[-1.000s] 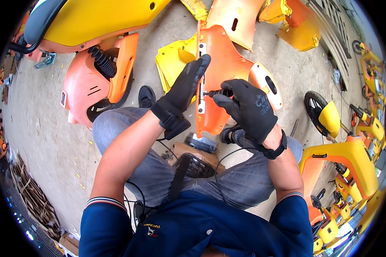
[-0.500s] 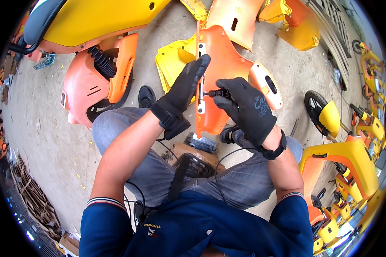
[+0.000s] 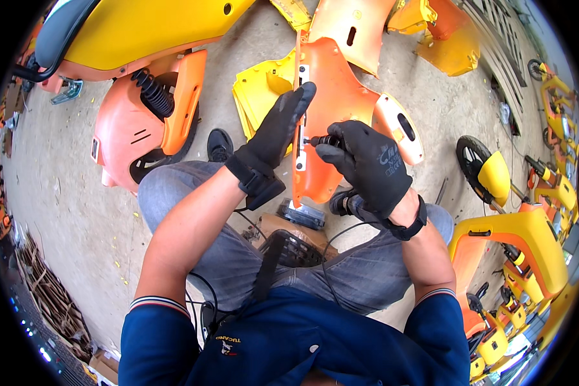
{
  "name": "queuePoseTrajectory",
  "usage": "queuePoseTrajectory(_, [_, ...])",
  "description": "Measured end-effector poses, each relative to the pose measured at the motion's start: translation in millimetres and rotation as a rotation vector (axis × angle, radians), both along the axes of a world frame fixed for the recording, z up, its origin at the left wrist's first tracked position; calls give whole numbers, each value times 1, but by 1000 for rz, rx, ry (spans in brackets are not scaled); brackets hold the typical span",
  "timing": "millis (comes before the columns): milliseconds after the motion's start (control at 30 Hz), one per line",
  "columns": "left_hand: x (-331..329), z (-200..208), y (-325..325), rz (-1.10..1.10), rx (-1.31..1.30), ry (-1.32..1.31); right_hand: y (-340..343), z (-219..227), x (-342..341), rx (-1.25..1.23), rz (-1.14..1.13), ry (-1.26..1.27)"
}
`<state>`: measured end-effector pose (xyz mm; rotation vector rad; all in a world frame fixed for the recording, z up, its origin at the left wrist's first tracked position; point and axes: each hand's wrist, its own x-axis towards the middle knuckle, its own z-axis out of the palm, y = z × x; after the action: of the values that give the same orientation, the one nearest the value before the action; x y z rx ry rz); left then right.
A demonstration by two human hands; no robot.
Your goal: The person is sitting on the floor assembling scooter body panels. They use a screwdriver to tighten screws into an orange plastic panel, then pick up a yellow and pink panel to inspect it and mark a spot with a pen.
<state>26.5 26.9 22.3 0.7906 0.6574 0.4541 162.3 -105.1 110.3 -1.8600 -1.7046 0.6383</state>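
An orange plastic panel (image 3: 331, 77) stands upright between my knees, its flanged left edge carrying a white strip (image 3: 301, 156) with dark fasteners. My gloved left hand (image 3: 278, 122) is closed at that edge, its fingers stretched along the flange; its thumb is hidden. My gloved right hand (image 3: 373, 161) pinches the dark handle of a screwdriver (image 3: 328, 140) between thumb and fingers. The tool lies about level, its tip touching a fastener on the strip, close below my left fingertips.
Yellow plastic pieces (image 3: 264, 80) lie just beyond my left hand. A pink-and-orange scooter body (image 3: 125, 122) stands to the left. A clear-lidded box (image 3: 301, 214) sits between my feet. Yellow scooters (image 3: 514, 241) line the right side, and wooden sticks (image 3: 51, 289) lie at the far left.
My right hand has turned slightly on the screwdriver handle, its thumb and fingers shifting a little left. The tip stays at the strip. My left hand and the panel have hardly moved.
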Motion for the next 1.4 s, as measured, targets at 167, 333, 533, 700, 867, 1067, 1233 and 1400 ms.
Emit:
queuePoseTrajectory(167, [0,-4,2,-2,-4,-106,3,10,0,76,102,122])
queuePoseTrajectory(333, [-2,7,2,-33,-35,75,2,1,6,110,159,30])
queuePoseTrajectory(533, [0,-2,-1,3,-3,-35,0,-5,-1,-15,-11,44])
queuePoseTrajectory(700, [0,-5,0,-1,-21,-93,4,4,2,128,117,68])
queuePoseTrajectory(867, [-1,5,0,-37,-44,43,4,2,7,129,164,23])
queuePoseTrajectory(1067, [0,4,-1,-28,-1,32,1,-2,3,57,44,3])
queuePoseTrajectory(1233, [-1,-14,0,-6,-13,-18,2,-7,-8,6,-38,32])
queuePoseTrajectory(1400, [2,6,-4,-9,-61,-79,4,-9,-6,130,8,84])
